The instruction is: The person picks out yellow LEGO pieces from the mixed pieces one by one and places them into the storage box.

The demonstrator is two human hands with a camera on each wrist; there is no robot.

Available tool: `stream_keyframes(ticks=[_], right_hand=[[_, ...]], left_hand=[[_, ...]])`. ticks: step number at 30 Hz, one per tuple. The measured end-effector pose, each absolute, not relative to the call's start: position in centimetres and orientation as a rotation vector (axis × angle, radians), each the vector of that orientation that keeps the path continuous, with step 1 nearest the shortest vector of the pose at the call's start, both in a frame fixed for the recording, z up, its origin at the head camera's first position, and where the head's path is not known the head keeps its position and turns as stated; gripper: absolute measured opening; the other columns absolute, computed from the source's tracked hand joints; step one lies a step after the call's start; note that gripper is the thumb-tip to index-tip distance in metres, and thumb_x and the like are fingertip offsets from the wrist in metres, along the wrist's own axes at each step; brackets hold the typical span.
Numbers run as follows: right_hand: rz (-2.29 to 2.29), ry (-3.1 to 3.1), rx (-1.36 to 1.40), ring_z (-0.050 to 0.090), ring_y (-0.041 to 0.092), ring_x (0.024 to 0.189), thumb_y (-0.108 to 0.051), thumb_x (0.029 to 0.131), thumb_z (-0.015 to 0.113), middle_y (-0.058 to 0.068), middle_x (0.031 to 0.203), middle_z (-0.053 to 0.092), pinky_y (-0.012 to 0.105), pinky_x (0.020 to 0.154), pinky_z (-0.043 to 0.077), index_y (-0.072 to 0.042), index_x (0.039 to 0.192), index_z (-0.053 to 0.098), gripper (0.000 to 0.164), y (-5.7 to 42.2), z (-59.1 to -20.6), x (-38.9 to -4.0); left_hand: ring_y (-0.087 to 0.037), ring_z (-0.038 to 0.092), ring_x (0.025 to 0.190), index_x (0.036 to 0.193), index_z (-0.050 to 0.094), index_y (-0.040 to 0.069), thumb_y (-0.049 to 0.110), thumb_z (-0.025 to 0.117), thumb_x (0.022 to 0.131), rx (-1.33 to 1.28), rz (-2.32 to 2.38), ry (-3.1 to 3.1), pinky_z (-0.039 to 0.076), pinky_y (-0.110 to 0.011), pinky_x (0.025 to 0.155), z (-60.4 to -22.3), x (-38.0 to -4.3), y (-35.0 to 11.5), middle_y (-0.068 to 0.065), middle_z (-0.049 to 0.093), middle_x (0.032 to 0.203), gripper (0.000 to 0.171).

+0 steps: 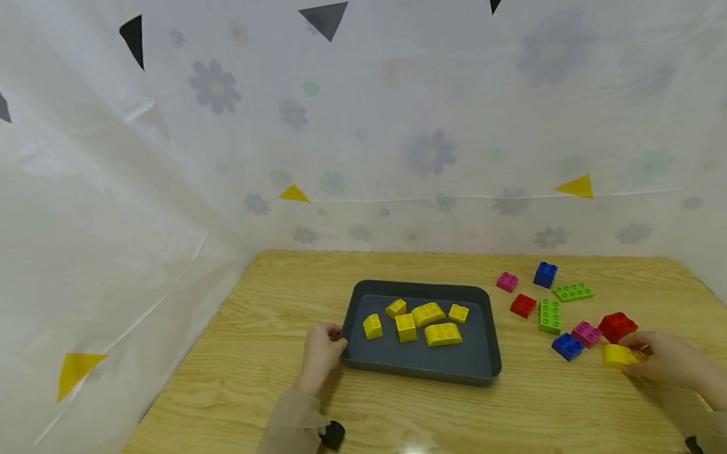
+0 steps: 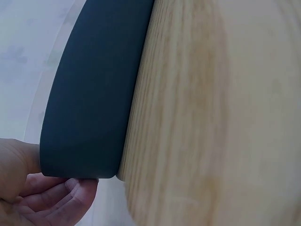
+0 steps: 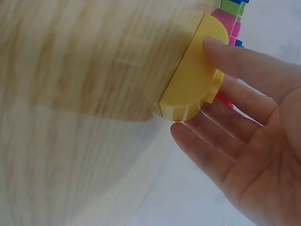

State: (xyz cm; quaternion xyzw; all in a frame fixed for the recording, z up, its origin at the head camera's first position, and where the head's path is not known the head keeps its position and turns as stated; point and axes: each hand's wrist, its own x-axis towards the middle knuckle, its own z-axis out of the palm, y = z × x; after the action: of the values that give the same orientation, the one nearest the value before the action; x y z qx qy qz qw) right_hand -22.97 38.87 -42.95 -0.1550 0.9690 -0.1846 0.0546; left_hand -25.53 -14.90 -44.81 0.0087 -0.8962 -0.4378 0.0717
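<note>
At the left side of a dark grey tray, my left hand holds the rim. The left wrist view shows the thumb on one side of the tray wall, the fingers curled against its end. Several yellow toy bricks, among them an arched brick and a square brick, lie inside the tray. Over on the right, my right hand pinches a yellow curved brick between thumb and fingers, its flat edge at the tabletop. A red brick lies just behind that hand.
Right of the tray are loose bricks: blue, pink, green, red and others farther back. A wooden table carries everything. Pale flowered sheeting hangs behind and at the left.
</note>
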Motion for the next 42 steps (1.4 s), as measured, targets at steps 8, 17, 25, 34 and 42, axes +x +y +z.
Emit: stream_keyframes(ticks=[8, 17, 25, 34, 42], right_hand=[[-0.548, 2.942, -0.461, 0.058, 0.038, 0.082, -0.010, 0.069, 0.075, 0.020, 0.090, 0.063, 0.047, 0.069, 0.049, 0.009, 0.094, 0.061, 0.034, 39.2, -43.3, -23.2], [-0.549, 2.928, -0.467, 0.059, 0.036, 0.081, -0.012, 0.071, 0.075, 0.020, 0.091, 0.062, 0.042, 0.067, 0.050, 0.008, 0.095, 0.061, 0.034, 39.5, -43.3, -23.3], [-0.524, 2.936, -0.395, 0.057, 0.040, 0.080, -0.011, 0.071, 0.074, 0.025, 0.090, 0.061, 0.048, 0.069, 0.049, 0.013, 0.097, 0.059, 0.039, 39.3, -42.8, -23.4], [-0.559, 2.928, -0.409, 0.057, 0.044, 0.082, -0.014, 0.072, 0.074, 0.032, 0.095, 0.058, 0.051, 0.069, 0.049, 0.016, 0.101, 0.056, 0.046, 38.5, -40.6, -23.9], [-0.558, 2.999, -0.539, 0.058, 0.041, 0.084, -0.012, 0.072, 0.074, 0.024, 0.094, 0.062, 0.051, 0.070, 0.047, 0.012, 0.101, 0.059, 0.041, 36.4, -38.8, -24.3]], left_hand=[[-0.019, 0.056, 0.071, 0.093, 0.066, -0.008, -0.007, 0.061, 0.075, 0.026, -1.336, -2.692, 0.048, -0.028, 0.058, -44.8, -25.5, -14.9, -0.012, 0.062, 0.080, 0.018], [-0.019, 0.057, 0.072, 0.093, 0.066, -0.008, -0.007, 0.061, 0.075, 0.031, -1.335, -2.696, 0.049, -0.028, 0.059, -44.7, -25.5, -14.9, -0.012, 0.062, 0.081, 0.018], [-0.018, 0.056, 0.071, 0.093, 0.066, -0.008, -0.007, 0.061, 0.075, 0.025, -1.335, -2.700, 0.048, -0.028, 0.059, -44.7, -25.5, -14.9, -0.012, 0.062, 0.080, 0.018], [-0.018, 0.056, 0.070, 0.092, 0.066, -0.008, -0.006, 0.061, 0.075, 0.019, -1.321, -2.699, 0.048, -0.028, 0.058, -44.8, -25.6, -15.0, -0.012, 0.062, 0.080, 0.018], [-0.019, 0.057, 0.071, 0.092, 0.066, -0.008, -0.007, 0.061, 0.075, 0.013, -1.319, -2.693, 0.048, -0.028, 0.059, -44.8, -25.6, -14.9, -0.012, 0.062, 0.080, 0.018]])
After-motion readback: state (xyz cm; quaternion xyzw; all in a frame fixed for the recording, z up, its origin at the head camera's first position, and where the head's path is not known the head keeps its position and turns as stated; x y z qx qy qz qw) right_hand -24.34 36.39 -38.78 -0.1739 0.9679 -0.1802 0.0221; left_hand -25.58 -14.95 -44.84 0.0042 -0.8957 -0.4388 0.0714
